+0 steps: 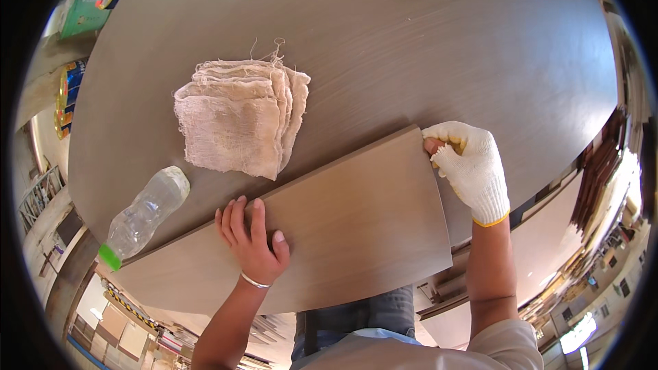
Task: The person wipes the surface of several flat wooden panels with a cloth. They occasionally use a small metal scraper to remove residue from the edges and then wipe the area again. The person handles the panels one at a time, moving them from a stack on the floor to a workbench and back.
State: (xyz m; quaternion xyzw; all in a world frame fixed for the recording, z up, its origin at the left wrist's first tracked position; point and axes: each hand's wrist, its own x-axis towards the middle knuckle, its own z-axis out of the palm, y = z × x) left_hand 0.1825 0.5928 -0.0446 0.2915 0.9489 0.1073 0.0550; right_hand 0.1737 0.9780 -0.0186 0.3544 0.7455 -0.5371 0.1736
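A long flat brown board (pixel 356 199) lies aslant on a large smooth brown panel. My left hand (pixel 255 241), bare and with a silver bangle at the wrist, rests on the board, its fingers spread towards the far edge. At the far right corner, my right hand (pixel 473 164) grips the board's end; its white knitted glove has a yellow hem and leaves the thumb tip bare. Beyond the left hand sits a folded stack of pale, frayed gauze cloth (pixel 233 120). A clear plastic bottle (pixel 145 214) with a green cap lies on its side left of the cloth.
The large brown panel (pixel 439 41) fills most of the view. Tins (pixel 68 99) and a green container (pixel 83 15) stand past its left edge. Stacked boards (pixel 603 171) lie to the right, with more planks below.
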